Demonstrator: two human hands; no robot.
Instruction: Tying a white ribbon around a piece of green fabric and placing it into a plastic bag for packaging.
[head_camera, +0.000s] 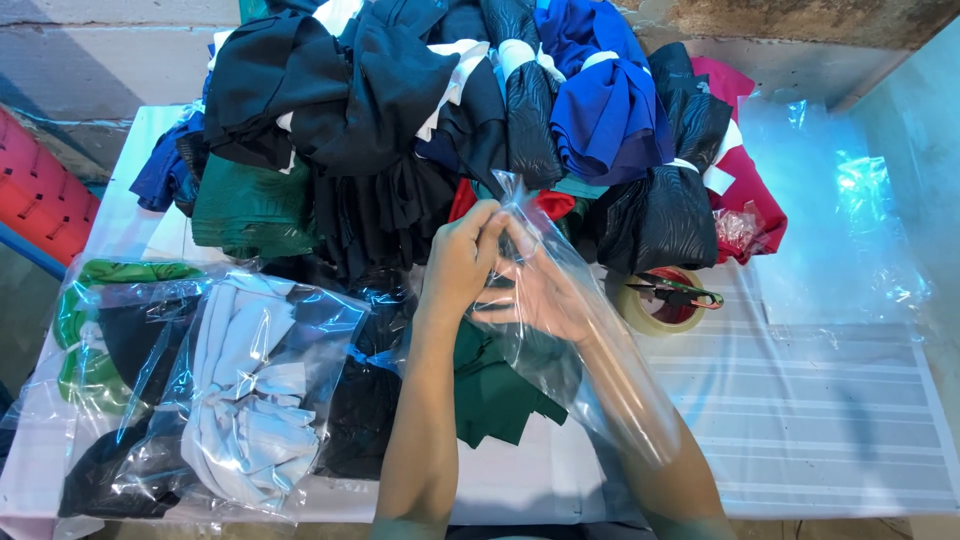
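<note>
Plastic bag (575, 340), clear, sits mid-worktop over your right forearm, mouth pointing far toward the cloth pile (450, 110). Head view: your right hand (545, 295) is inside it, fingers spread flat, holding nothing. Your left hand (462, 258) has its fingers pinched shut on the bag's rim. Risk: thin film could tear or slip from that pinch if you tug hard. Green garment (495, 390) lies just under the bag; it could snag or slide off the near edge. Tape roll (668, 300) sits close right, easy to knock.

Right hand (545, 295) blurred inside clear plastic bag (585, 340); clothes pile (450, 110) cut off by top edge.
</note>
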